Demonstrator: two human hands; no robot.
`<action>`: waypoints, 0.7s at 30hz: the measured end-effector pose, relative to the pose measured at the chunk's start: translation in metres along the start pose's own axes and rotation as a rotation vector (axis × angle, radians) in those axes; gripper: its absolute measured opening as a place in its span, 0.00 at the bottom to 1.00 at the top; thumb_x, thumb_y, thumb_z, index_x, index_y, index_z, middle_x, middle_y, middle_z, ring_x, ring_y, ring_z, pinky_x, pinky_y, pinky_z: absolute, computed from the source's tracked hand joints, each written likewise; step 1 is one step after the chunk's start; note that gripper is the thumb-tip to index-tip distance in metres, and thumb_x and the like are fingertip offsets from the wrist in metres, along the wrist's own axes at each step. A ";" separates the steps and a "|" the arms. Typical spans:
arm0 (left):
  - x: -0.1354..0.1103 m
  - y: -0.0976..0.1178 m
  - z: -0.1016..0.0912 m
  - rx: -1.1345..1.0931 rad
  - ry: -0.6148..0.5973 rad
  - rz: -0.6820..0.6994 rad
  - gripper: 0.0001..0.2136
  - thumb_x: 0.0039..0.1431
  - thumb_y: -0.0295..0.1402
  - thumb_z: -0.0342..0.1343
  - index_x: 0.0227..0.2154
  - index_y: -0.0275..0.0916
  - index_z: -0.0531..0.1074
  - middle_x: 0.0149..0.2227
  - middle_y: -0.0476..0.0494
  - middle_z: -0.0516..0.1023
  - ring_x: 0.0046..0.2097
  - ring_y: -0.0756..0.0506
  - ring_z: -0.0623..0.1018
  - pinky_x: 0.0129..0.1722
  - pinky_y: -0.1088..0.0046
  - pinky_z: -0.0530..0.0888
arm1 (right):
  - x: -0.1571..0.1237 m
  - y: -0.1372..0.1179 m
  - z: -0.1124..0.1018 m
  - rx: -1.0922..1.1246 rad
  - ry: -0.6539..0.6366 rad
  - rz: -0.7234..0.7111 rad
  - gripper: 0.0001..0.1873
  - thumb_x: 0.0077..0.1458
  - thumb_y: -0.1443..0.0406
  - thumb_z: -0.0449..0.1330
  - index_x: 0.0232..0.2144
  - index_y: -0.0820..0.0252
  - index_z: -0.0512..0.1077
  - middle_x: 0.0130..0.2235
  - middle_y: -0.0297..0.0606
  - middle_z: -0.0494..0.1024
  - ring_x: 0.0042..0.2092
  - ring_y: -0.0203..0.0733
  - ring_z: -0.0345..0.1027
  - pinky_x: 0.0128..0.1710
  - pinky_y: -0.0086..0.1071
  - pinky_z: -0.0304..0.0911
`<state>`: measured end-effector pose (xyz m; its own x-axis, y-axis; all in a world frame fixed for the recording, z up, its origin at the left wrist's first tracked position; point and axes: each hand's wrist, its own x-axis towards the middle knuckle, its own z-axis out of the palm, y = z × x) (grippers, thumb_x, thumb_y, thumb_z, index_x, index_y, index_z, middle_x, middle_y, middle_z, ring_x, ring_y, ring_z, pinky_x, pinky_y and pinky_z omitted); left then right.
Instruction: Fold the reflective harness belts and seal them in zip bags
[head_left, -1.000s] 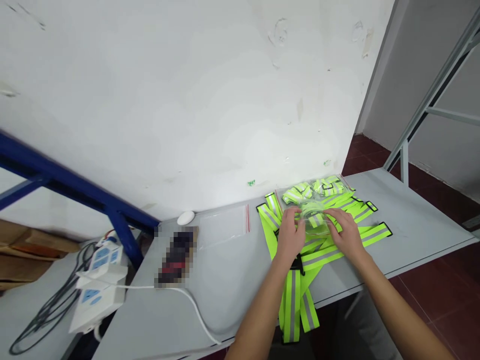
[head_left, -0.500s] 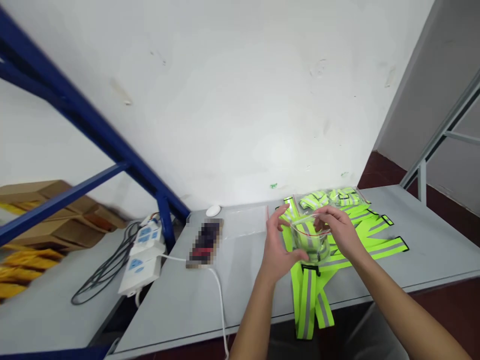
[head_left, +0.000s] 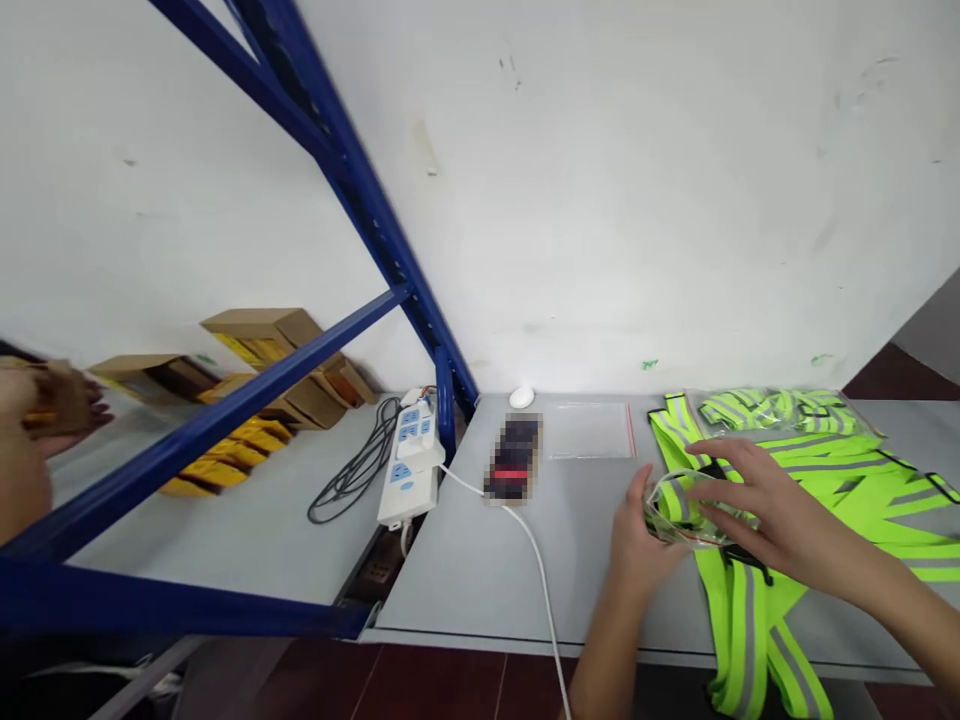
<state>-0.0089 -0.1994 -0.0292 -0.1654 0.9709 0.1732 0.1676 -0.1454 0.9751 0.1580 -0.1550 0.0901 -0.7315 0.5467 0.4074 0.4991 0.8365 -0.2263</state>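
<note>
My left hand (head_left: 643,540) is closed around the left side of a clear zip bag (head_left: 709,538), thumb in front. A folded neon-yellow reflective strap (head_left: 677,500) with a grey stripe sits in its mouth. My right hand (head_left: 787,510) reaches over the bag from the right, fingers apart, their tips at the opening and against the strap. Under and beside the hands lie more neon-yellow straps (head_left: 832,495) with black edging, some hanging over the table's front edge. Behind them is a filled bag of folded straps (head_left: 776,408).
An empty clear bag (head_left: 592,430) lies flat near a pixelated phone (head_left: 514,460) with a white cable (head_left: 544,580). A white power strip (head_left: 409,470) and blue rack post (head_left: 375,200) stand left. Beyond are cartons (head_left: 300,370), yellow packets (head_left: 232,450) and another person's hand (head_left: 75,420).
My view has swung left, bringing another person's hand into sight. My right fingers have gone from pinching the bag's rim to spreading over its mouth. The left hand still holds the bag.
</note>
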 end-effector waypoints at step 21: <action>0.007 0.013 0.003 -0.040 0.011 0.075 0.19 0.43 0.33 0.65 0.41 0.39 0.71 0.40 0.45 0.78 0.43 0.43 0.75 0.44 0.71 0.71 | 0.030 0.002 0.024 -0.274 -0.300 -0.189 0.24 0.49 0.50 0.64 0.42 0.61 0.74 0.55 0.51 0.69 0.59 0.60 0.56 0.59 0.56 0.49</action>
<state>-0.0048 -0.1943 -0.0154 -0.1642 0.9548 0.2477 0.1406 -0.2259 0.9639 0.1260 -0.1361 0.0803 -0.9039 0.4058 0.1350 0.4187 0.9040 0.0868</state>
